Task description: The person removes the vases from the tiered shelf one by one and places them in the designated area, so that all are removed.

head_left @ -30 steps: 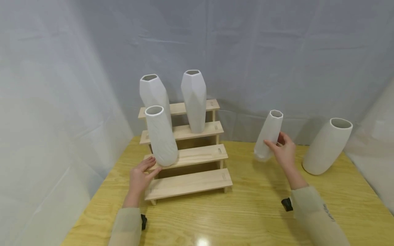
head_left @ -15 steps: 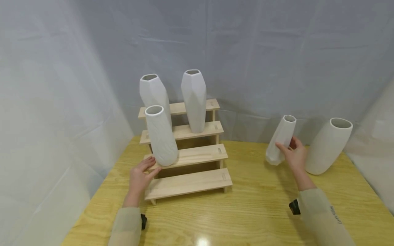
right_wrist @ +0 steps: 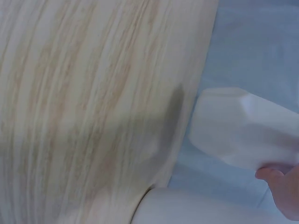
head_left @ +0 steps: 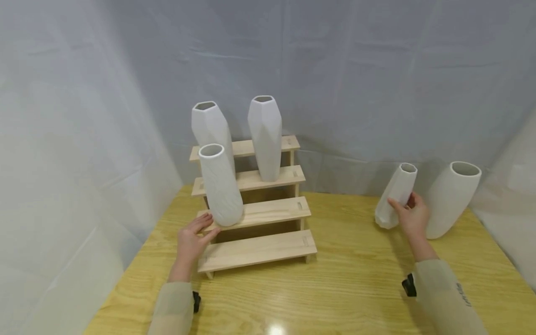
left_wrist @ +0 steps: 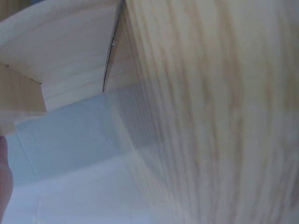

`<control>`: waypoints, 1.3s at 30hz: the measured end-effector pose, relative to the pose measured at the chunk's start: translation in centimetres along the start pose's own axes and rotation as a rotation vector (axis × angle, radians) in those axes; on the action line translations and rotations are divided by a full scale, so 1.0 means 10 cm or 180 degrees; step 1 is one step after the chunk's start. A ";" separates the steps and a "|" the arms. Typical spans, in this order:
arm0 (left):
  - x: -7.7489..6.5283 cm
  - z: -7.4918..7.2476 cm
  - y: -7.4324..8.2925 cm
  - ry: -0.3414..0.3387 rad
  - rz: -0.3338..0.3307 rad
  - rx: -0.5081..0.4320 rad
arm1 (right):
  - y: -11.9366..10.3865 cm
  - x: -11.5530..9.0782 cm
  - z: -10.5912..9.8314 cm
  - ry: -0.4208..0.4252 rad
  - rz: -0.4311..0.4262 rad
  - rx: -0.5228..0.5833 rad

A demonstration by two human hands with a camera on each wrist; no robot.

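White and slim, one vase (head_left: 397, 190) was pinched in my right hand (head_left: 413, 218), ahead and left of my palm, long axis nearly upright, mouth up, foot seemingly off the table (head_left: 347, 265). My left hand (head_left: 192, 239), farther from it, touched the end of one four-shelf stand (head_left: 257, 251), fingers spread. One wide vase (head_left: 454, 197) stood just right of my right hand; beyond my left, three more vases (head_left: 221, 190) stood on shelves.

Tabletop (head_left: 335, 265) lies free between the stand (head_left: 276, 211) and narrow vase (head_left: 398, 187); a wide vase (head_left: 454, 200) obstructs farther right.
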State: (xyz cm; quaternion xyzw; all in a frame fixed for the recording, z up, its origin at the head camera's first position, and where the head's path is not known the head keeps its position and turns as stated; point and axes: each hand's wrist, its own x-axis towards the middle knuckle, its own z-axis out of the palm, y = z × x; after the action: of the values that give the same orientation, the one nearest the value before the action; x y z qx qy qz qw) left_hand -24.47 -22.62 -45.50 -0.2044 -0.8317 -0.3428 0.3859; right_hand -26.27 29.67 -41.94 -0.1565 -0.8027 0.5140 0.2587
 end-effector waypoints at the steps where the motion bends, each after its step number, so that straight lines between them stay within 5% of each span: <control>1: 0.00 0.00 0.00 0.0002 0.0003 -0.0007 | 0.02 0.01 0.00 0.0012 0.0011 -0.0020; 39: 0.00 -0.01 0.04 -0.0016 -0.0119 -0.0028 | 0.20 0.03 -0.05 0.0252 -0.0007 -0.0285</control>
State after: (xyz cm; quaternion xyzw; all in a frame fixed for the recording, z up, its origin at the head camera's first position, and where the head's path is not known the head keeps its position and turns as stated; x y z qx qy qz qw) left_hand -24.18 -22.39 -45.24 -0.1914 -0.8348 -0.3531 0.3765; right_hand -26.29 31.00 -43.49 -0.1873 -0.8142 0.4708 0.2835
